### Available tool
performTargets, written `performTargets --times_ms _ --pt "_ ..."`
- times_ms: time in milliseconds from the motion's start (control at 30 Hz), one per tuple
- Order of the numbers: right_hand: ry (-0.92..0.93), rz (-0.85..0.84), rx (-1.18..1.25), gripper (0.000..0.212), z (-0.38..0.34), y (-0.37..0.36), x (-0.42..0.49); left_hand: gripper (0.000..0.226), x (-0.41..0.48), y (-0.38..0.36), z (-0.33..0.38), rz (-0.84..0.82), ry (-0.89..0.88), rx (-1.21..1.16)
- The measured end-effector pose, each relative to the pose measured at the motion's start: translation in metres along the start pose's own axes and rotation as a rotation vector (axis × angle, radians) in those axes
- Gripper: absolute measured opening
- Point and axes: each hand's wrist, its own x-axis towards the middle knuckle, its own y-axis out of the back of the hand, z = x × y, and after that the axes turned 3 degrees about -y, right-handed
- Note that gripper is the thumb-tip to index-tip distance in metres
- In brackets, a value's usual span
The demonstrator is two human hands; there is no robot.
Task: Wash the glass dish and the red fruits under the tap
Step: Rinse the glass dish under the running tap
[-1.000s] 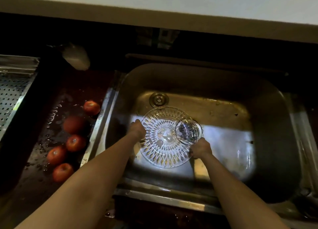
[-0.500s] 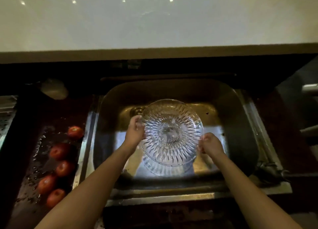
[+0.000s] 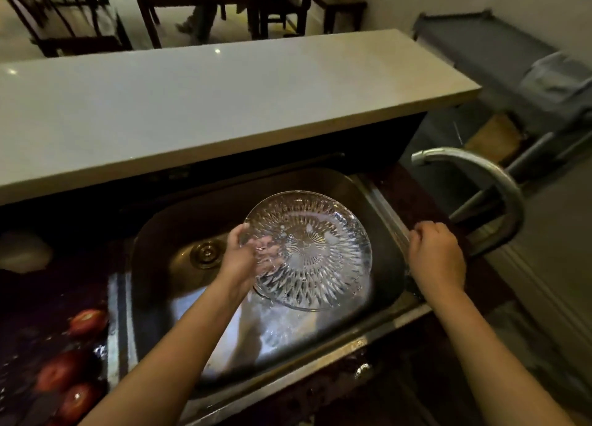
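Steel sink [image 3: 320, 358]: the rectangular metal basin lies under both hands. Keep the whole wash inside its walls, so that drips and any slip fall into it and not on the counter

Tap [image 3: 509, 195]: the curved grey metal spout arches just beyond the right hand, and its mouth seems to stand outside the basin's far right corner. No water can be seen running. My judgement is that the spout has to be swung over the basin and opened gently, since a hard jet on cut glass will spray

Glass dish [image 3: 320, 252]: the round, clear dish with a cut starburst pattern is held tilted above the basin, just right of the left hand and well apart from the right. Bring it under the spout at a slant so water runs off one edge, and turn it so the grooves rinse

Left hand [image 3: 238, 255]: it grips the dish by its near left rim, thumb on top and fingers seen through the glass beneath. Wet glass held by one hand is likely slippery, so a firm pinch and a low carry are wise

Right hand [image 3: 437, 252]: fingers curled, over the basin's right rim beside the tap's foot. Whether it holds anything I cannot tell

Red round fruits [image 3: 61, 372]: three show on the dark wet counter, left of the left forearm and outside the basin. They look to be waiting for their rinse after the dish
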Motion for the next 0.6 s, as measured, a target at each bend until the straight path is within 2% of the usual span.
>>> performTargets --times_ms 100,200,333,433,600 --pt "-0.155 -0.13 -0.059 0.027 0.011 -0.001 -0.007 0.044 -0.003 -0.012 -0.004 -0.023 0.028 -0.006" --pt "-0.197 -0.244 -0.089 0.026 0.015 -0.011 -0.013 0.046 -0.005 -0.022 -0.007 -0.041 0.043 -0.012" --pt "-0.233 -0.196 -0.012 0.027 0.017 -0.017 -0.015 0.053 -0.006 -0.032 -0.006 -0.014 0.07 -0.06" --pt "-0.18 -0.151 0.07 0.024 0.018 -0.019 -0.022 0.053 -0.005 -0.039 -0.006 0.011 0.079 -0.099" --pt "-0.159 -0.194 0.056 0.027 0.02 -0.022 -0.028 0.051 -0.002 -0.048 -0.011 0.03 0.077 -0.15"
